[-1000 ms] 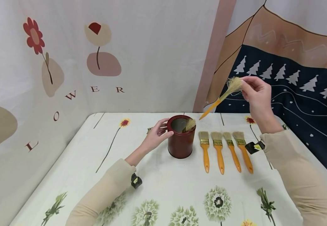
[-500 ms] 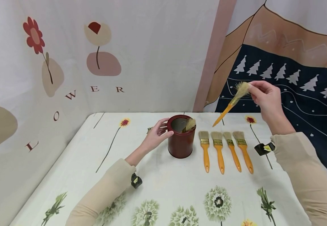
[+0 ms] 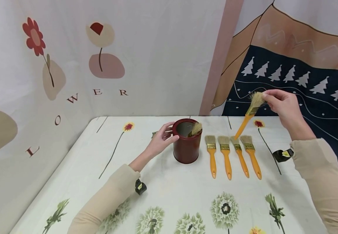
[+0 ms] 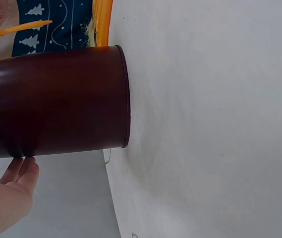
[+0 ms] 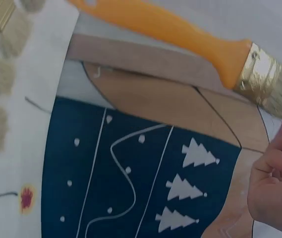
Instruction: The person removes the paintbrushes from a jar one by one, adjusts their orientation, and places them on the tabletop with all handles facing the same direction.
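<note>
My left hand (image 3: 156, 144) rests against the left side of a dark red metal can (image 3: 186, 149), its fingertips and thumb touching near the rim. Inside the can, a brush's pale bristles (image 3: 197, 128) poke up at the right. Raised above the table, my right hand (image 3: 284, 105) pinches a paintbrush (image 3: 252, 109) by its bristles, the orange handle hanging down to the left. The handle's end overlaps the bristles of a brush in a row of several paintbrushes (image 3: 227, 161), lying right of the can. In the right wrist view the held brush's gold ferrule (image 5: 262, 74) shows close up.
A white cloth printed with flowers covers the table (image 3: 163, 191). Behind hangs a pale curtain (image 3: 163, 65) with flower prints and letters. On the right, a dark blue printed cloth (image 3: 318, 97) shows white trees.
My right hand has moved right and downward with the paintbrush, bringing it from beside the can to above the row. My left hand stays at the can.
</note>
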Action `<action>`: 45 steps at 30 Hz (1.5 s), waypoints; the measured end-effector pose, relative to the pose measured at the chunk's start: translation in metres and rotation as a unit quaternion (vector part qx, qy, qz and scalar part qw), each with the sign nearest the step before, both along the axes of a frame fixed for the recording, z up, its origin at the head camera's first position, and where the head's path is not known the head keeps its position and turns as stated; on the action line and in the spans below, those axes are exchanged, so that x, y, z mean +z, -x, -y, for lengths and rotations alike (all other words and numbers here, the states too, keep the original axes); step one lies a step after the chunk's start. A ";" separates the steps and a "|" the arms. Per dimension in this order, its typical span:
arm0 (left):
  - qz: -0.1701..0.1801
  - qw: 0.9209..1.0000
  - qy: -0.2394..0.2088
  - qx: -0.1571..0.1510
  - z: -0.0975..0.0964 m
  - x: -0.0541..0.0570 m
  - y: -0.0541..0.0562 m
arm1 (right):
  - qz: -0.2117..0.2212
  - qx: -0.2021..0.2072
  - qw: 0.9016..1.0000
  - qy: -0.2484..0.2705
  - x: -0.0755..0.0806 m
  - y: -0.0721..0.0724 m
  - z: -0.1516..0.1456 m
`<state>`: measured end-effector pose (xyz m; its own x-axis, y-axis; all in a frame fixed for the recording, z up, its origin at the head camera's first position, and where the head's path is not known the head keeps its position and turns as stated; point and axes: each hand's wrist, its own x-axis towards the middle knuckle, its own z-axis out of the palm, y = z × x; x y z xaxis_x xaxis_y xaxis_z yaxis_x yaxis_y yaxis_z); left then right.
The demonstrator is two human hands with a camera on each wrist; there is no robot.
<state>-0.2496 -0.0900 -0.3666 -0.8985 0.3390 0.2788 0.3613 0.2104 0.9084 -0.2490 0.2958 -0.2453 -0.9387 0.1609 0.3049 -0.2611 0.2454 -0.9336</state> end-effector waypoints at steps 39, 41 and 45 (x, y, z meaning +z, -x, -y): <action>0.003 1.000 -0.002 -0.008 -0.001 0.008 -0.007 | 0.167 0.031 0.938 -0.301 -0.048 0.009 -0.090; 0.002 1.000 -0.003 -0.010 -0.001 0.008 -0.007 | 0.172 0.019 0.937 -0.303 -0.072 0.029 -0.110; -0.004 1.000 -0.004 -0.012 0.000 0.007 -0.006 | 0.155 -0.031 0.942 -0.295 -0.139 0.086 -0.162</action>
<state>-0.2437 -0.0899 -0.3597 -0.8875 0.3587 0.2894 0.3741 0.1940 0.9069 -0.3349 0.4574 -0.3843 -0.9916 0.1078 0.0710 0.0344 0.7511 -0.6593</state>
